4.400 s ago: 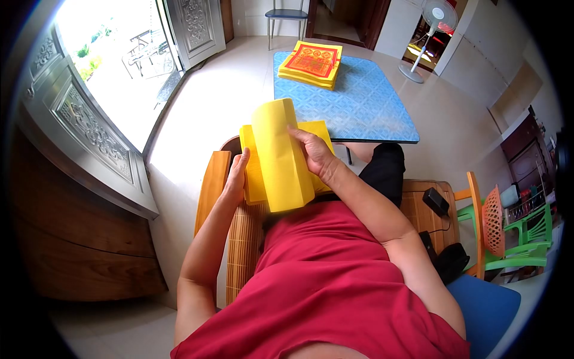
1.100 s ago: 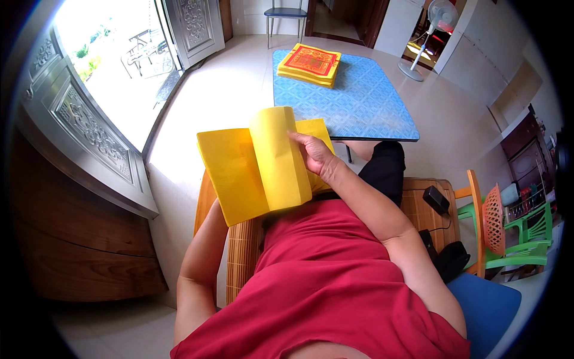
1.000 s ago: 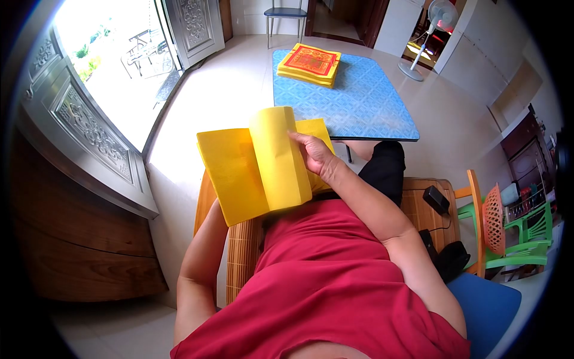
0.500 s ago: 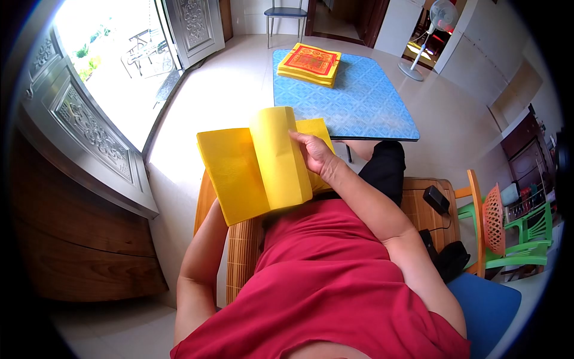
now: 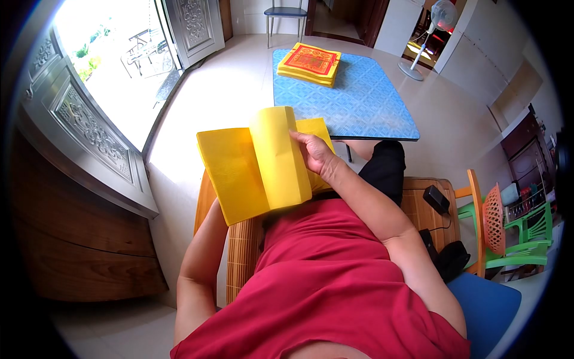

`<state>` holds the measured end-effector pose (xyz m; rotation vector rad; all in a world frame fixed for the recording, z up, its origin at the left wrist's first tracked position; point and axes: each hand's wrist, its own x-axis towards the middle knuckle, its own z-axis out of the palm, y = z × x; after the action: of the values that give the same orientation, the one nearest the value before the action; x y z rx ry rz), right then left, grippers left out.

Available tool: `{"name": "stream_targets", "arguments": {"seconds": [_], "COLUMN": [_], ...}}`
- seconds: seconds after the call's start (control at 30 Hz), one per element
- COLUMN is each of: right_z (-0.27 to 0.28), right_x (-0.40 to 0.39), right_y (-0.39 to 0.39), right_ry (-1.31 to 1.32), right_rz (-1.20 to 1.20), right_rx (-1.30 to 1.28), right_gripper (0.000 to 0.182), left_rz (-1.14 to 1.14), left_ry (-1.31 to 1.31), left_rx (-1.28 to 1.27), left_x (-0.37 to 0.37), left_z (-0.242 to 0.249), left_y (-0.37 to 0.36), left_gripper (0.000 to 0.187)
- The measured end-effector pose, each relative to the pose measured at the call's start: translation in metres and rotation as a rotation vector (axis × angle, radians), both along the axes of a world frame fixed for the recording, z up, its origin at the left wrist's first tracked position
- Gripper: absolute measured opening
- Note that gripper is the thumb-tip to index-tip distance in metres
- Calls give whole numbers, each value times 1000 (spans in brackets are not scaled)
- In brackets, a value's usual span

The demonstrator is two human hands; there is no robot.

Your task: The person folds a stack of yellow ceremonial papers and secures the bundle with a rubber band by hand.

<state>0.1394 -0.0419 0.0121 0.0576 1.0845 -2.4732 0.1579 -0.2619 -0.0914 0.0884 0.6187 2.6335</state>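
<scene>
A wide stack of yellow paper sheets (image 5: 235,176) lies open over my lap, tilted a little. Its top sheet, or several sheets, is curled over into a tall yellow fold (image 5: 280,158) in the middle. My right hand (image 5: 315,152) is closed on the right edge of this fold, thumb on top and the other fingers behind it. More yellow paper (image 5: 314,127) shows beyond that hand. My left forearm (image 5: 200,257) runs up under the left side of the paper, which hides the left hand and its fingers.
Ahead stands a blue patterned table (image 5: 359,99) bearing a pile of yellow paper with red print (image 5: 311,61). A wooden seat (image 5: 412,200) beside me holds a black adapter (image 5: 436,199). Further off are a standing fan (image 5: 427,39), green chairs (image 5: 526,251) and an open metal door (image 5: 95,128).
</scene>
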Motion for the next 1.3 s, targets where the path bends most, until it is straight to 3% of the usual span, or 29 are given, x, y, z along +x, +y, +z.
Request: {"name": "stream_targets", "arguments": {"seconds": [0.37,0.7,1.1,1.3], "right_z": [-4,-16,-20,-38], "right_x": [-3,-7,-7,-11], "right_y": [1,16,16,25], "right_ry": [-22,-164,-168,-43], "right_rz": [11,-70,-30,91], "right_rx": [18,189,241,480], "right_gripper": [39,20,23,25], "left_rz": [14,24,39,46], "left_ry": [-1,-2,-3,-2], "left_rx": [25,48,76,89], "left_x": [3,-10,0,-6], "left_z": [0,6,2,7], "left_y": [-4,-14,-22,-12], "left_gripper": [50,50,51,51]}}
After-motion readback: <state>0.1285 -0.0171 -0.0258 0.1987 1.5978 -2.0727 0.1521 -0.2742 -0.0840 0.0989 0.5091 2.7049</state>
